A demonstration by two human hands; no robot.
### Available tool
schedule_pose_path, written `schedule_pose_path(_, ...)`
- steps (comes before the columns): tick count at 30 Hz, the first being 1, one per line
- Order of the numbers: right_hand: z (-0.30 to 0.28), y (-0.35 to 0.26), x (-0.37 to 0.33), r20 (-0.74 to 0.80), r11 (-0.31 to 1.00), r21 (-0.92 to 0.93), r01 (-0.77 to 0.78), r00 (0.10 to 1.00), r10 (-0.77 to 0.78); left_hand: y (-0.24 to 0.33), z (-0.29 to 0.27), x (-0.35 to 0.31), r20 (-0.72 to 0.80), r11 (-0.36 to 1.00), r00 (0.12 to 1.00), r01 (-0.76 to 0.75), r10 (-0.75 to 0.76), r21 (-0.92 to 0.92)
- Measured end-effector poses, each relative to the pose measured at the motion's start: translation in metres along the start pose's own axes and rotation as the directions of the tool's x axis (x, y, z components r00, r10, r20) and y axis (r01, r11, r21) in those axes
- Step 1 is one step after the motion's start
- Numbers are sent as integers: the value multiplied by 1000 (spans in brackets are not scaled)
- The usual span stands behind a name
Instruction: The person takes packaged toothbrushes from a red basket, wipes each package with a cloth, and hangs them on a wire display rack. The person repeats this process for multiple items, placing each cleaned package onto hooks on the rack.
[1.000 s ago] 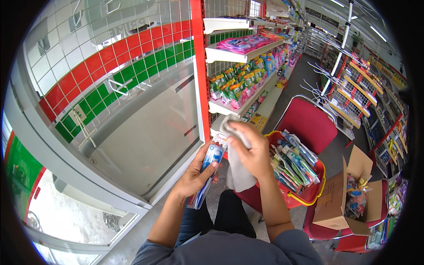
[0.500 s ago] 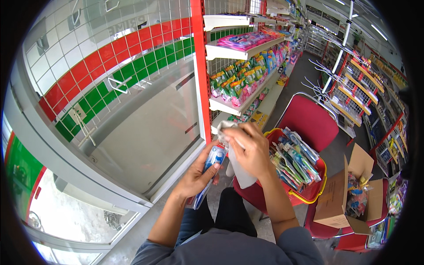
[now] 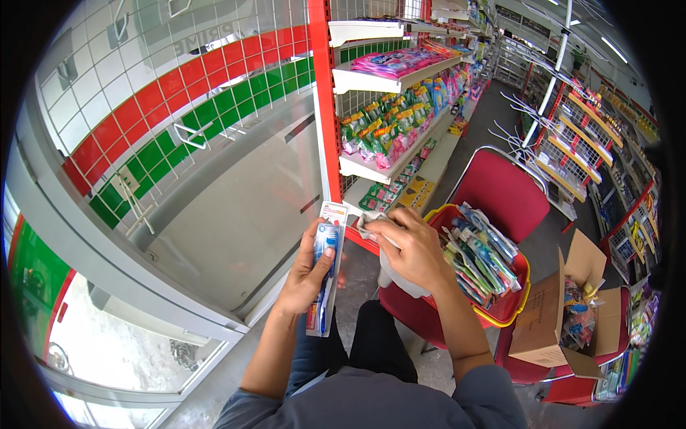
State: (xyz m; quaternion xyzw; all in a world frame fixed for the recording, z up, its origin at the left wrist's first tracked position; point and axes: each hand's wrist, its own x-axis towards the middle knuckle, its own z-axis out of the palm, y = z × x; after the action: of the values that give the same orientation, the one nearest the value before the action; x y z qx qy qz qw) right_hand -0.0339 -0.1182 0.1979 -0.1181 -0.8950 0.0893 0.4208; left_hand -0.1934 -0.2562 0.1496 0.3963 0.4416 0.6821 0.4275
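Observation:
A packaged toothbrush (image 3: 327, 286) stands nearly upright in front of me, its blue handle showing through the clear pack. My left hand (image 3: 306, 279) grips it along the side, with the thumb across its front. Just right of the pack's upper part, my right hand (image 3: 411, 247) pinches a crumpled pale grey cloth (image 3: 400, 275), which hangs down below the fingers. The cloth and the pack look slightly apart. Beside my right forearm, a red basket with a yellow rim (image 3: 525, 289) holds several packaged toothbrushes (image 3: 475, 264).
The basket rests on a red chair (image 3: 500, 189). An open cardboard box (image 3: 539, 325) with small packets stands on another seat at the right. Shelves of bagged goods (image 3: 386, 129) rise ahead. A wire grid with hooks (image 3: 193, 136) lines the glass at the left.
The toothbrush pack has turned more upright, its front now facing me. My right hand with the cloth has moved slightly down and right, away from the pack's top.

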Motion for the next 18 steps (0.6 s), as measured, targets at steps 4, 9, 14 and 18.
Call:
schedule_pose_path(4, -1, 0, 2, -102, 994, 106, -36, 994, 47, 0, 2, -2, 71, 996, 997, 23, -30, 92)
schedule_pose_path(9, 6, -6, 3, -69, 984, 166, -71, 994, 83, -2, 10, -3, 109, 999, 993, 47, -46, -8)
schedule_pose_path(14, 3, -8, -6, -69, 924, 355, -143, 982, 178, -5, 0, -2, 7, 990, 993, 119, -118, -70)
schedule_pose_path(18, 7, -7, -3, -165, 888, 426, -172, 951, 263, -16, -6, 3, -48, 964, 996, 60, -75, -259)
